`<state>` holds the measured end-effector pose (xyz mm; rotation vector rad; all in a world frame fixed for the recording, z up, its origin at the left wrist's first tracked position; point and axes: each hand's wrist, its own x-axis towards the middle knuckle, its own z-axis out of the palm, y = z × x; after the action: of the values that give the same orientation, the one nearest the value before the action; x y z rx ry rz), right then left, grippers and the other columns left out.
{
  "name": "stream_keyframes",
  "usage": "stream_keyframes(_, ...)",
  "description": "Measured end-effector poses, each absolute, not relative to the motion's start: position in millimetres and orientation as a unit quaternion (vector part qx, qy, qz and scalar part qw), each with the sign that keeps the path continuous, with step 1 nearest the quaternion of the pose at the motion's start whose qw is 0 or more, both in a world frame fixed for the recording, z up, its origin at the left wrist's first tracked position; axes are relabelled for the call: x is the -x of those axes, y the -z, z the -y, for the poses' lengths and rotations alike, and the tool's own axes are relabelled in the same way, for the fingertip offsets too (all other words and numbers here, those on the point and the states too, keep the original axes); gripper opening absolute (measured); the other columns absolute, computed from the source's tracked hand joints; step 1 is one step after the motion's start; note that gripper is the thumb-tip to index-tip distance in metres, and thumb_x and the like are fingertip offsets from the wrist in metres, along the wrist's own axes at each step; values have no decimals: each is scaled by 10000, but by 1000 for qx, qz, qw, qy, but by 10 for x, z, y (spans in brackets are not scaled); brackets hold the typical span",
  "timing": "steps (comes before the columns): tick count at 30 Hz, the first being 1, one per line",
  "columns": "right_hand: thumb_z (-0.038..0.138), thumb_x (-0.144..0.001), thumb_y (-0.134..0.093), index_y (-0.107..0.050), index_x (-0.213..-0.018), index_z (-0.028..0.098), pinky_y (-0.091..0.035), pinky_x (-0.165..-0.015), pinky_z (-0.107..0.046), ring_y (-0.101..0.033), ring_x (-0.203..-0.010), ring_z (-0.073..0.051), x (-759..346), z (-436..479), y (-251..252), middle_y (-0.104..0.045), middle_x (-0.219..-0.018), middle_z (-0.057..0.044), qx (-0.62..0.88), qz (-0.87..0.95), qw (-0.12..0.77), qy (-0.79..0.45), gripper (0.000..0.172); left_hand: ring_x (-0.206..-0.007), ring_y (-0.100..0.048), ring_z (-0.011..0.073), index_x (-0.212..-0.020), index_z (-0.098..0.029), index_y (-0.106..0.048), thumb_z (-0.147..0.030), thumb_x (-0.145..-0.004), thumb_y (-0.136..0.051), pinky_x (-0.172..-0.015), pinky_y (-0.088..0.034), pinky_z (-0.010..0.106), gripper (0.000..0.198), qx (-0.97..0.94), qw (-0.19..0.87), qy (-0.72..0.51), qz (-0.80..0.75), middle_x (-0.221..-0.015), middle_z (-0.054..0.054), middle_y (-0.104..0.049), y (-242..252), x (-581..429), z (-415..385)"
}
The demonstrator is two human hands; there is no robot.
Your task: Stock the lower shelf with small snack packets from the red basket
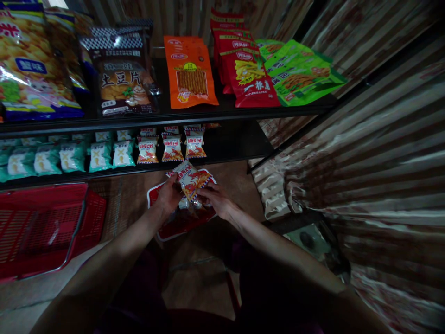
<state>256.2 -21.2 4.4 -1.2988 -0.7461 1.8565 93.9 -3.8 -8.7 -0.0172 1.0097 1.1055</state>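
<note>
Wavy walls (pixel 375 139) fill the right side of the frame, and big snack bags (pixel 189 74) sit on a black shelf (pixel 187 113) along the top. On the low shelf (pixel 239 139) under it is a row of little shrimp-picture bags (pixel 173 147). One small bag (pixel 189 178) of the same look is in the middle of the frame, held by both hands. It lies right between the fingers, so neither hand is nearer. Its long way seems to slant from upper left to lower right. The left hand (pixel 169 192) has its fingers pinched in close on the bag's left side. The right hand (pixel 217 199) has its fingers on the lower right corner; I can't tell how tight. Just under the bag is a red basket (pixel 170 230) with more bags (pixel 189 206) in it. Another basket (pixel 93 208) is at the lower left, well apart from the hands.
</note>
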Motion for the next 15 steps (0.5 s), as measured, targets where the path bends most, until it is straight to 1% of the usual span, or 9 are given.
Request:
stream_keyframes(4, 281, -518, -813, -654, -730, 166, -470, -553, -233, -586, -553, -98, -2576, 217, -37, -676, -660, 13, 523, 295, 354, -717, 289, -643, -634, 160, -933, -141, -627, -324, -906, -496, -659, -514, 279, 227, 11, 719, -520, -461, -739, 50, -683, 34, -885, 32)
stream_keyframes(7, 241, -527, -804, -667, -734, 171, -479, -561, -230, -590, -554, -97, -2583, 232, -8, -682, -655, 15, 534, 300, 317, -724, 258, -629, -625, 149, -882, -154, -622, -310, -901, -506, -635, -499, 267, 196, 4, 705, -540, -459, -721, 35, -679, 13, -862, 35)
stream_keyframes(11, 228, -584, -784, -677, -727, 178, -489, -570, -227, -610, -566, -105, -2596, 262, 47, -693, -649, 5, 546, 304, 278, -729, 185, -612, -609, 136, -902, -165, -624, -289, -866, -562, -640, -485, 266, 144, -18, 697, -547, -463, -733, 21, -683, 59, -843, 54)
stream_keyframes(13, 238, -604, -780, -684, -723, 174, -493, -588, -225, -623, -594, -112, -2609, 273, 74, -699, -659, -10, 538, 320, 261, -735, 166, -639, -616, 139, -942, -167, -626, -293, -853, -578, -665, -486, 272, 161, -42, 699, -546, -460, -785, 28, -696, 94, -835, 63)
stream_keyframes(15, 236, -593, -787, -689, -723, 170, -496, -604, -227, -631, -622, -120, -2627, 271, 99, -708, -683, -21, 524, 337, 251, -740, 176, -679, -631, 146, -981, -174, -622, -304, -853, -576, -690, -491, 278, 189, -63, 698, -544, -462, -831, 34, -705, 114, -828, 68)
